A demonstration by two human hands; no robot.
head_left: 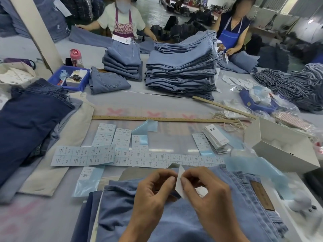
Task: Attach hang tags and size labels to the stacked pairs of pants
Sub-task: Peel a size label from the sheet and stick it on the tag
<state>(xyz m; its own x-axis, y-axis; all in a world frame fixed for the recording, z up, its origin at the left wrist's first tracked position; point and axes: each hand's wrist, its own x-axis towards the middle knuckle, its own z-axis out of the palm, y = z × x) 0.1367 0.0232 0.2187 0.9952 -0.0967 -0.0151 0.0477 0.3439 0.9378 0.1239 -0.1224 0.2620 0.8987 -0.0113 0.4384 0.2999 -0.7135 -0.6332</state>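
Your left hand [153, 187] and right hand [204, 189] meet over the jeans [183, 222] lying in front of you. Both pinch one small white label [180, 182], the left thumb and fingers on its left face, the right fingertips on its right edge, so each hand is closed narrowly on the paper. The label stands nearly upright between them, just above the denim.

Beyond the grip, sheets of size labels [82, 156] lie spread flat on the table [43, 215]. Past them runs a long wooden ruler [157, 118]. To the right of the grip and farther out sits a fanned bundle of hang tags [215, 137], with an open white box [283, 147] beside it. Far beyond, a tall stack of pants [181, 67] rises. Dark jeans [29, 119] lie off to the left.
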